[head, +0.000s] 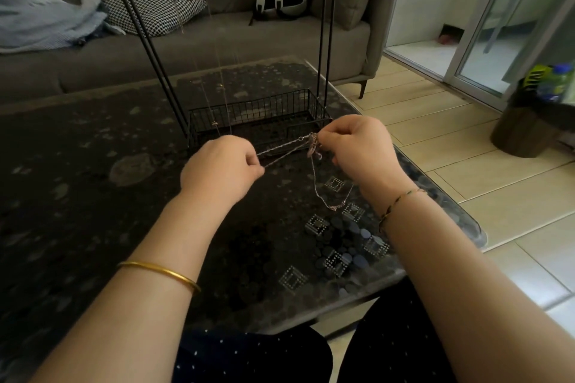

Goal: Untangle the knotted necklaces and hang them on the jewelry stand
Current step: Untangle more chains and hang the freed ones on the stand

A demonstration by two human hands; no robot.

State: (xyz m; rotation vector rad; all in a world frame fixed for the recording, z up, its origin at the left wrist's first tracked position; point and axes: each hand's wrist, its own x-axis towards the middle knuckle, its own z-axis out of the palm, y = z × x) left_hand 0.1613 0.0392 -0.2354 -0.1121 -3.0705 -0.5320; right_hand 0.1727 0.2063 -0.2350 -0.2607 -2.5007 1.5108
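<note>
Necklaces [289,149] are up off the bench [93,190], strung between your 2 hands just in front of the jewelry stand [258,109].

Head view (only one): your left hand [221,171] is curled, its fingers [253,162] pinching two chain strands that run taut up & right to the knot [313,146]. Your right hand [357,149] is curled too, pinching the knotted clump, w/ a clasp ring [301,139] just beside it. From the knot a slack loop [329,196] hangs down. Its low end is near the bench top; can't tell if it touches. The stand's wire basket [199,124] sits on the bench right behind your hands. Faint thin strands [214,102] seem to hang from the top bar, prob. chains already hung, but too fine to be sure.

Step in hand, as I judge it: loosening the knot, so hanging is a way off yet. To do it well:
- Ease the tension. A taut pull likely cinches the knot tighter, so bring your left hand in toward the right to give slack.
- Hold the clump lightly & pick one strand at a time w/ fingertips. Don't yank.
- Find the clasp end & feed it back through the loops.
- Watch that the dangling loop doesn't snag on the basket wires.
</note>
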